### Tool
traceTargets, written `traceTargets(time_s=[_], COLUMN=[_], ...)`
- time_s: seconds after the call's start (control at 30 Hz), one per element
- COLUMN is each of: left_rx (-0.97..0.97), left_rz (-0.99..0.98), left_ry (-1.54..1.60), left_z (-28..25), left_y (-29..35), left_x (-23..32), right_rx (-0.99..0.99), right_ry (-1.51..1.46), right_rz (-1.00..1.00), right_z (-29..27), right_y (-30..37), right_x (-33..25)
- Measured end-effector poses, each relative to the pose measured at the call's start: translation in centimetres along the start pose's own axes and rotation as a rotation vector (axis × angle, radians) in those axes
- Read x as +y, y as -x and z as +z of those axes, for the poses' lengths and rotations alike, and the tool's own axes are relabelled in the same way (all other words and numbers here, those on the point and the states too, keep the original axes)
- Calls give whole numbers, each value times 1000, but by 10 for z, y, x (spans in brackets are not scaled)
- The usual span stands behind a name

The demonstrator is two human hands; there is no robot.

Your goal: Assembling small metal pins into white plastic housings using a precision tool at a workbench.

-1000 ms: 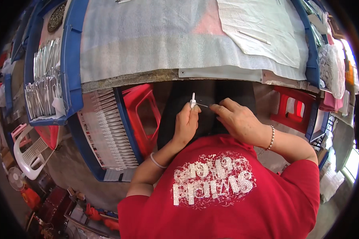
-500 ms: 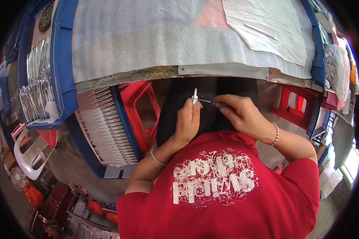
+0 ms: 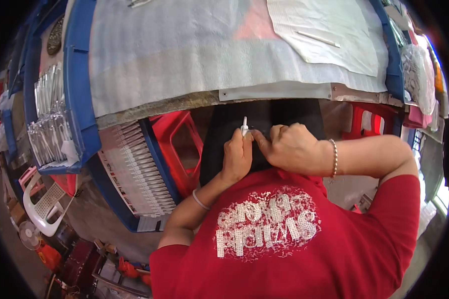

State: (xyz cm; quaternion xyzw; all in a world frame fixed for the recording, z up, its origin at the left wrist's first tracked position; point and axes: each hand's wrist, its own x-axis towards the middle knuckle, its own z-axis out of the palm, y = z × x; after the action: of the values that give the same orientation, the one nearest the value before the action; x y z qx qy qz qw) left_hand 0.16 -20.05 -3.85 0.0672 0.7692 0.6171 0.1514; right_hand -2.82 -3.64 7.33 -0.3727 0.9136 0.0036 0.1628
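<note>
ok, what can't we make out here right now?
All head view:
White piece: lower end hidden in left grip.
Right grip: some fingertips, and anything they hold, hidden behind the curled hand.
Red stool at right: lower part covered by right forearm.
Metallic item up top: cut off by the upper edge, kind unclear.
Silvery pieces in left blue tray: too small and crowded to count.

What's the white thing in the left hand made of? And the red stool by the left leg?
The white thing looks smooth, evenly white: maybe plastic, but too small to be sure. The red stool looks like smooth moulded plastic, with rounded openings.
</note>
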Motion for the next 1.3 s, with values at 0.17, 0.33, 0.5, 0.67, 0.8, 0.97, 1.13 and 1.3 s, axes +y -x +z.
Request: traceTargets(time_s=[0.17, 0.33, 0.5, 0.67, 0.8, 0.97, 1.13, 1.3], left_rx=[33, 8, -22, -3, -25, -8, -190, -265], left_rz=[59, 88, -44, -17, 48, 113, -465, -81], left_ry=[-5, -74, 2, 14, -41, -108, 542, 152], left_z=[3, -1, -4, 2, -3, -1, -23, -31], left_y=[-8, -7, -2, -5, -10, -10, 3, 11], left_x=[-5, -7, 1, -11, -15, -4, 29, 40], right_rx=[81, 218, -112, -223, -22, 324, 306, 445], right_ry=[-572, -708, -153, -407, -659, -863, -953, -865], right_rz=[176, 120, -6, 129, 294, 273, 271, 290], right_z=[14, 16, 1, 6, 25, 55, 38, 27], right_y=[-7, -14, -7, -11, -11, 2, 38, 49], right_x=[24, 22, 6, 18, 18, 23, 15, -29])
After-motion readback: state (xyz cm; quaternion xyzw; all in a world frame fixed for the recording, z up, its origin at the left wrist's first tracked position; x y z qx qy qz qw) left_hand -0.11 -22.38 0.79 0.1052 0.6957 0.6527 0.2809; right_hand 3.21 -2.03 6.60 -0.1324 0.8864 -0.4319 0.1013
